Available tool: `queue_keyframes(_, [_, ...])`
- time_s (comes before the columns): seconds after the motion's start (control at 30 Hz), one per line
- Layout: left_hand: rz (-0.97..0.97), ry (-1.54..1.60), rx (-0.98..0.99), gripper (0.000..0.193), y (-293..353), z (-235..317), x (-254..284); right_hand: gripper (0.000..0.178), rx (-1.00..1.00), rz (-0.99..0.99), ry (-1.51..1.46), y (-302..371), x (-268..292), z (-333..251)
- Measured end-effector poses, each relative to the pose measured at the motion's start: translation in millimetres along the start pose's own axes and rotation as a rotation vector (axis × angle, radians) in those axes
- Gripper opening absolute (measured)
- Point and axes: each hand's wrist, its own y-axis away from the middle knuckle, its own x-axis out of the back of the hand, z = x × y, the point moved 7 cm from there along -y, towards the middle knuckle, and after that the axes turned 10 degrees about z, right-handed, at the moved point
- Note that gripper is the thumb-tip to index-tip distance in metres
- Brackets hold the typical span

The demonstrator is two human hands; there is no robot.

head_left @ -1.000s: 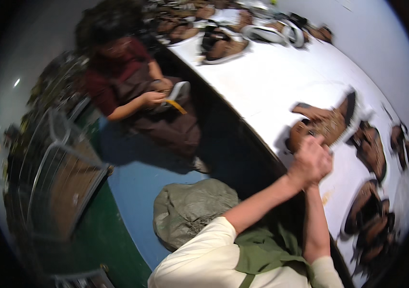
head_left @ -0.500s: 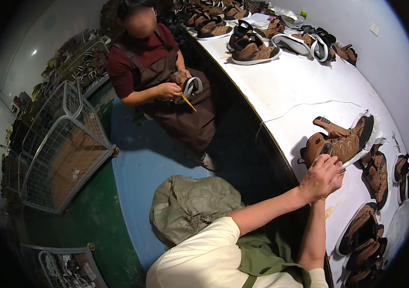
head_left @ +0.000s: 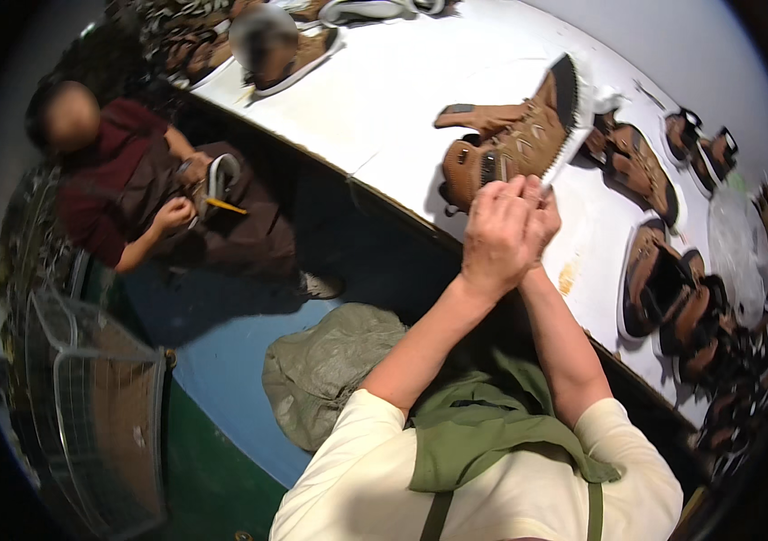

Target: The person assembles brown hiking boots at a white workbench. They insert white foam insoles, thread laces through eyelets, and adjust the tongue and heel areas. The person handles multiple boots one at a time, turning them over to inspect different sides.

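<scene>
A brown shoe upper (head_left: 515, 149) with black trim lies on its side on the white table, its pale sole edge to the right. Along that edge runs a zigzag line of stitches. My left hand (head_left: 499, 236) is closed at the shoe's near edge, fingers curled against it. Partly behind it, my right hand (head_left: 542, 221) is also closed, its fingertips pressed together beside the left ones. Whatever sits between the right fingertips is hidden.
More brown shoes (head_left: 641, 167) stand along the table's right side, near a clear plastic bag (head_left: 738, 252). A grey-green sack (head_left: 334, 361) lies below the table edge. At left, a seated co-worker (head_left: 145, 171) holds a shoe and a yellow strip; a wire cart (head_left: 109, 424) stands nearby.
The view has swung to the right, so the table and co-worker sit farther left. My hands stay together at the same shoe, fingers still closed near its edge.
</scene>
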Motion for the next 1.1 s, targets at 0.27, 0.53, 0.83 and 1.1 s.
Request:
queue_keyframes(0.27, [-0.063, 0.111, 0.082, 0.012, 10, 12, 1, 0.034, -0.397, 0.158, -0.267, -5, 16, 15])
queue_keyframes(0.53, [0.075, 0.057, 0.34, 0.006, 20, -27, 40, 0.035, -0.363, 0.229, -0.17, -14, 35, 6])
queue_keyframes(0.83, [0.187, 0.244, 0.57, 0.011, 29, -58, 50, 0.035, -0.431, 0.253, -0.161, -17, 61, 12])
queue_keyframes(1.1, [0.097, 0.713, 0.983, 0.036, 40, -46, 18, 0.035, -1.315, 0.158, -1.312, -7, 65, 56])
